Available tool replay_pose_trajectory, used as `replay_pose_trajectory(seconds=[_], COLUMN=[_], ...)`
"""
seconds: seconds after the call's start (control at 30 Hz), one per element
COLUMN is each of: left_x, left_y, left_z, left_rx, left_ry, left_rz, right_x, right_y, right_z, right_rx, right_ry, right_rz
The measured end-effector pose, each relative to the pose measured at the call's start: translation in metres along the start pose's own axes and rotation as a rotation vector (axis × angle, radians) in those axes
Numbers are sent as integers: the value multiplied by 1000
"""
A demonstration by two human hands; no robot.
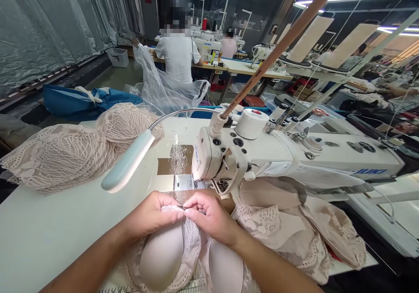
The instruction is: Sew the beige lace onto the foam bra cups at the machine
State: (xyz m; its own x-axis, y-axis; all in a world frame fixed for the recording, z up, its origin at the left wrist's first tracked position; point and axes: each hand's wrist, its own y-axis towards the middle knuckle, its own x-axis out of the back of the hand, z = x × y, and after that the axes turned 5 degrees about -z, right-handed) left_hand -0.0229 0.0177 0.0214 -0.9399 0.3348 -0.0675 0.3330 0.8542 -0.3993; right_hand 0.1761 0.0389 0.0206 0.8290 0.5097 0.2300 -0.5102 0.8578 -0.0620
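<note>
A pale pink lace bra (162,251) lies in front of me with the smooth inner sides of its moulded cups turned up. My left hand (153,214) pinches the lace edge at the upper middle between thumb and fingers. Right against it, my right hand (209,216) pinches the same edge, fingertips nearly touching the left ones. A small dark bit shows between the fingertips, too small to name. Just beyond my hands stands the white sewing machine (262,149), its needle area above the metal plate (183,182).
Stacked lace bra cups (65,153) sit at the left of the white table (42,227). A lamp (127,162) on a bendy neck hangs over it. More lace pieces (288,227) lie under the machine arm. A brown rod (278,44) rises diagonally. Two people sit at machines farther back.
</note>
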Motion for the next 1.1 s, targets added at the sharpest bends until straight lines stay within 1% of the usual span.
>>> replay_pose_trajectory(seconds=[0.1, 0.2, 0.27, 0.3, 0.37, 0.43, 0.5, 0.57, 0.63, 0.67, 0.73, 0.8, 0.87, 0.93, 1.0, 1.1], left_x=[-2, -2, 2, 6, 16, 28, 37, 41, 37, 34, 25, 20, 20, 25, 30, 32], left_y=[2, 3, 2, 1, -1, -6, -11, -18, -25, -29, -38, -48, -58, -68, -78, -93], left_z=[4, 7, 6, 5, 1, -3, -7, -10, -9, -7, -1, 8, 20, 32, 45, 61], left_rx=[-22, -51, -40, -30, -25, -44, -58, -40, -26, -26, -46, -93, -161, -235, -295, -363], left_ry=[39, 112, 129, 129, 147, 220, 323, 431, 578, 657, 779, 815, 809, 795, 774, 751], left_rz=[-12, 7, 33, 43, 32, -33, -98, -116, -144, -181, -264, -309, -321, -334, -360, -429], right_x=[-2, -3, 2, 7, 21, 38, 52, 61, 64, 64, 62, 58, 52, 44, 33, 8], right_y=[2, 4, 2, 0, -9, -22, -35, -45, -52, -54, -57, -59, -62, -64, -64, -55], right_z=[-1, -1, 4, 8, 21, 33, 40, 38, 31, 27, 22, 26, 36, 49, 58, 62], right_rx=[-2, 23, -14, -52, -132, -161, -178, -239, -285, -280, -232, -157, -78, -4, 17, 15], right_ry=[-59, -114, -152, -192, -336, -537, -724, -886, -992, -1018, -1022, -992, -939, -865, -751, -566], right_rz=[9, -24, -32, -14, 63, 140, 141, 130, 139, 147, 134, 89, 37, 19, 51, 164])
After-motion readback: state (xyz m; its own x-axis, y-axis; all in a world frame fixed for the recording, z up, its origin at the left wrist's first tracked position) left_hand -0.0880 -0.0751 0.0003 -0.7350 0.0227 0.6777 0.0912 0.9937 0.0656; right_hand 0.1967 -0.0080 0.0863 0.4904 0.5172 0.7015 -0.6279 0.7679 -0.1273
